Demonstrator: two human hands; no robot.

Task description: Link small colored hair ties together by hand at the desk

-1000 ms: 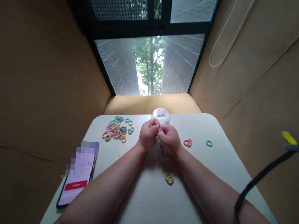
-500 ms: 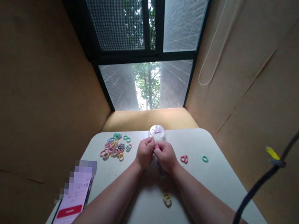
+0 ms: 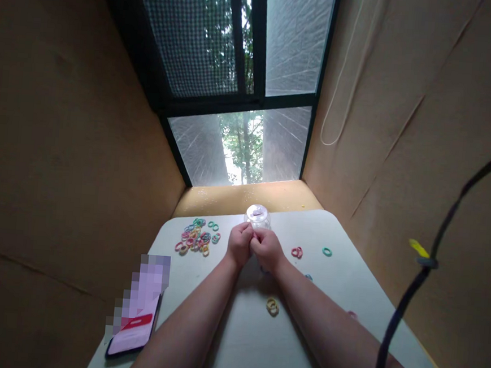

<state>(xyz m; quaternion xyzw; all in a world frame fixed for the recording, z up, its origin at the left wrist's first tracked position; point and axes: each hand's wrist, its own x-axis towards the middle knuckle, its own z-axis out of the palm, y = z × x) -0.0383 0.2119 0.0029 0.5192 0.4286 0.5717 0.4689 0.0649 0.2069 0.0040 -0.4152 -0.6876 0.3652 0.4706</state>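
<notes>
My left hand (image 3: 239, 243) and my right hand (image 3: 267, 247) meet knuckle to knuckle over the table, both closed. A bit of pink shows between their fingertips, seemingly a small pink hair tie, mostly hidden by the fingers. Just behind them stands a clear round jar (image 3: 257, 212) with a pinkish patch on top. Under my right wrist, a bluish hair tie (image 3: 264, 269) is partly covered. Nearer me lie yellow hair ties (image 3: 272, 307), touching each other. Right of my hands are red-pink hair ties (image 3: 297, 252) and a single green hair tie (image 3: 327, 251).
A heap of mixed-colour hair ties (image 3: 194, 238) lies at the table's back left. A phone (image 3: 131, 342) rests at the left edge. Beside my right forearm, a blue hair tie (image 3: 308, 277) and a pink one (image 3: 352, 315) peek out. A black cord (image 3: 406, 299) hangs at right.
The view has tilted and shifted, moving the table within the picture. My hands stay together by the jar, still closed. Hair ties beside my right forearm have come into sight.
</notes>
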